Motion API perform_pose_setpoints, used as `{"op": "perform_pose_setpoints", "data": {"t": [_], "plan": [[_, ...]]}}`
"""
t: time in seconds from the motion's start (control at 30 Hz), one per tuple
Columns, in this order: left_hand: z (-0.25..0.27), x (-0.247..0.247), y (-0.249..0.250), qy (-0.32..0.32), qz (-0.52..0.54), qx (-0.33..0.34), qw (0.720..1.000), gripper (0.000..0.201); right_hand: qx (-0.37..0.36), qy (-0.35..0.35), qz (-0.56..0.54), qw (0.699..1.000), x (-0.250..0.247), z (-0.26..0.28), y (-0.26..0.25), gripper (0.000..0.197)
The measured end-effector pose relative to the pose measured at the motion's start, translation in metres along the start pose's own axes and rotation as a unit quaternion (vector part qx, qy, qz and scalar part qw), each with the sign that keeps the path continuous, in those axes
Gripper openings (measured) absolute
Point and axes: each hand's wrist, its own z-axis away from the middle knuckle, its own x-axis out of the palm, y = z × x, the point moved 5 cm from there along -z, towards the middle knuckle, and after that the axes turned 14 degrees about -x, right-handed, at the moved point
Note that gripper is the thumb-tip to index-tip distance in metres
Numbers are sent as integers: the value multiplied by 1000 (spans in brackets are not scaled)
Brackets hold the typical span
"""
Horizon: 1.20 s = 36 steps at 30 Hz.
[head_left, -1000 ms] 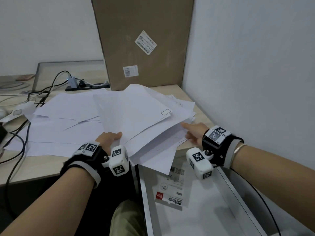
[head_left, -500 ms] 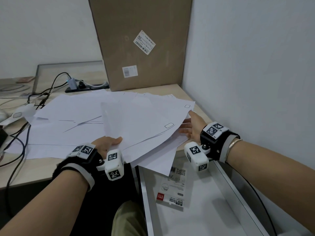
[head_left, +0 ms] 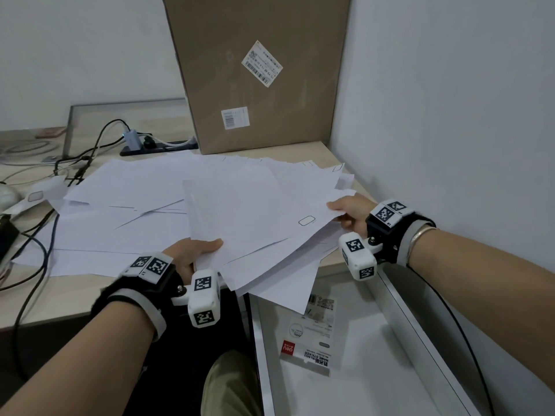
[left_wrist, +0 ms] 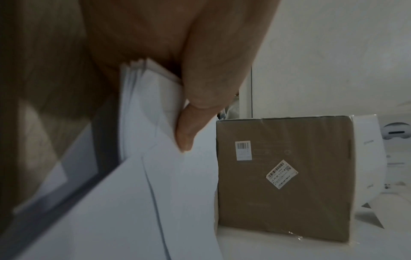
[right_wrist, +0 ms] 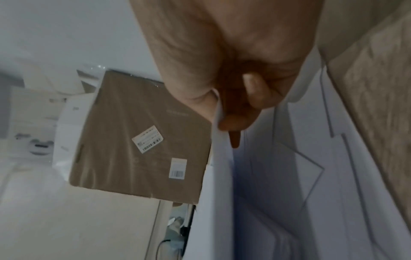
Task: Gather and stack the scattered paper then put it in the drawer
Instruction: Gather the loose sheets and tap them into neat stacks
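Your left hand (head_left: 192,253) grips the near left corner of a loose sheaf of white paper (head_left: 249,217), thumb on top; the left wrist view shows several sheet edges pinched between thumb and fingers. Your right hand (head_left: 350,216) pinches the sheaf's far right corner, thumb over the top sheet and fingers curled under it. The sheaf is lifted at a tilt just in front of the tall cardboard box (head_left: 258,70), its near corner hanging past the worktop (head_left: 60,298) edge and over the open drawer (head_left: 399,313).

More scattered sheets (head_left: 126,205) lie flat on the worktop to the left of the box's front, overlapping one another. The top held sheet bears a small printed rounded rectangle near its right edge, with no words legible.

The box stands against the wall corner and carries two barcode labels, one square and one tilted; their print is too small to read. Inside the drawer, in front of the box, lies a packet (head_left: 309,334) with a red "deli" logo and the words "NAME STICKER". The drawer floor to the right of the packet is bare white. Cables (head_left: 33,244) and a power strip (head_left: 150,145) sit to the left of the box.
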Motion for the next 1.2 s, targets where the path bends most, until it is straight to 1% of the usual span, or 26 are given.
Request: {"op": "perform_pose_setpoints", "data": {"t": [0.03,0.07,0.17,0.2,0.27,0.3,0.37,0.43,0.5,0.57,0.6,0.67,0.7,0.73,0.77,0.8,0.83,0.87,0.9,0.97,1.03,1.07,1.13,1.2], "plan": [[5,2,0,-3,-4,-2,1000,25,-9,8,24,1000,0,-3,-2,19],[3,1,0,-3,0,-7,1000,28,-24,16,47,998,-1,-5,-7,21],[7,0,0,-1,33,-2,999,49,-84,33,114,989,-2,-6,-32,23],[6,-2,0,-2,39,-1,999,55,-103,34,124,986,-3,-4,-40,26],[2,-4,0,7,33,-5,999,74,-136,48,129,981,-10,-2,-51,38],[5,-2,1,11,39,-5,999,76,-148,67,125,979,-16,-2,-54,42],[11,1,3,26,31,1,999,64,-175,120,106,971,-30,4,-59,44],[13,1,4,52,24,-3,998,61,-193,150,73,967,-40,9,-63,41],[17,2,5,70,0,4,998,64,-205,151,39,966,-42,16,-68,39],[14,0,6,86,-17,10,996,71,-217,150,15,964,-41,22,-73,42],[13,-1,5,94,-16,1,995,72,-219,147,1,964,-39,25,-76,41],[18,-1,7,94,-28,12,995,71,-212,128,-26,968,-34,32,-79,31],[20,1,7,86,-35,17,996,77,-209,107,-28,972,-29,35,-80,28],[17,1,7,84,-47,10,995,86,-207,93,-24,974,-25,38,-80,30],[18,2,7,91,-50,11,995,87,-209,86,-12,974,-23,40,-80,30],[19,2,7,98,-50,18,994,74,-215,88,-1,973,-24,42,-81,31],[20,2,7,104,-41,20,994,56,-221,99,12,970,-27,42,-82,31],[17,2,6,103,-43,12,994,44,-225,110,18,968,-31,43,-84,31],[16,4,6,104,-48,7,993,37,-231,131,19,964,-38,44,-86,31],[16,5,6,114,-59,3,992,30,-251,200,34,946,-59,47,-94,33],[14,6,6,103,-53,7,993,28,-265,271,49,924,-80,51,-103,36],[12,6,6,100,-49,3,994,32,-271,296,45,915,-88,52,-108,37],[14,5,6,108,-37,8,993,45,-289,325,17,900,-95,56,-121,38],[17,4,6,114,-32,16,993,54,-298,339,-22,892,-96,58,-134,39]]}}
